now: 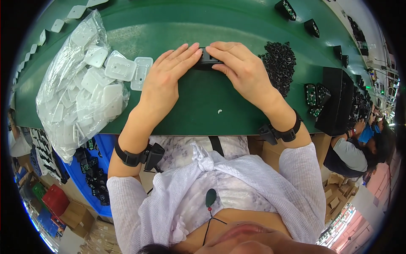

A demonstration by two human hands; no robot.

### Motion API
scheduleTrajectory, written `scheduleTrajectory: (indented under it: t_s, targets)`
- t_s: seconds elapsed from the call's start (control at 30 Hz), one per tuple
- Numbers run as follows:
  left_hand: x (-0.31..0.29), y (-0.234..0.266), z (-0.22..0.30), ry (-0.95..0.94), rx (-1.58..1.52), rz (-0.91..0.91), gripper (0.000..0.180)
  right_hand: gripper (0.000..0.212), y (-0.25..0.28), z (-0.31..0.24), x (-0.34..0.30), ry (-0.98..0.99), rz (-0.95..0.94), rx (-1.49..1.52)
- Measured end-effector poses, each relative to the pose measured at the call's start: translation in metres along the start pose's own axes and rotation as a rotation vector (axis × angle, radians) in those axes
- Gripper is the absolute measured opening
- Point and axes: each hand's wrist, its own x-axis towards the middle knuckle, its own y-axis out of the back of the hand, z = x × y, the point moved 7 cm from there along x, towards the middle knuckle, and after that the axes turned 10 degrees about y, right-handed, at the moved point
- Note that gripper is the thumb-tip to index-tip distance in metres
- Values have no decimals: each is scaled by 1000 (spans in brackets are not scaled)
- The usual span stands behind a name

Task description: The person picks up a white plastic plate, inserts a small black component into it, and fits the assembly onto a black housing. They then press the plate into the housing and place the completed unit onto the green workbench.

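Observation:
A small black plastic housing (208,59) lies on the green table in front of me, between my two hands. My left hand (164,78) rests its long, straight fingers on the housing's left end. From the other side, my right hand (243,67) holds the right end, its fingers over the top and its thumb along the near side. Much of the housing is hidden under the fingers. Left of my left hand are two translucent white plastic covers (121,68). A heap of small black plastic parts (278,63) sits right of my right hand.
A clear plastic bag (67,97) full of white covers hangs over the table's near left edge. Black assemblies with green circuit boards (312,95) lie beside a black box (338,99) at right. A blue crate (103,207) stands below left. Another person (349,154) sits at right.

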Motion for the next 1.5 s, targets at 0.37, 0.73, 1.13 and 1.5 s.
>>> scheduleTrajectory:
  t_s: [0.37,0.73,1.13,1.5]
  targets:
    - [4,-2,14,-28,230,122,55,36,7,13,9,-46,-27,62]
    - [-2,-24,-6,623,-1070,-91,38,47,-1,18,-7,-548,241,1031]
    - [-4,-9,-4,494,-798,9,35,41,16,47,22,-444,270,765]
    - [-43,93,-34,407,613,335,42,35,34,234,81,-554,-229,377]
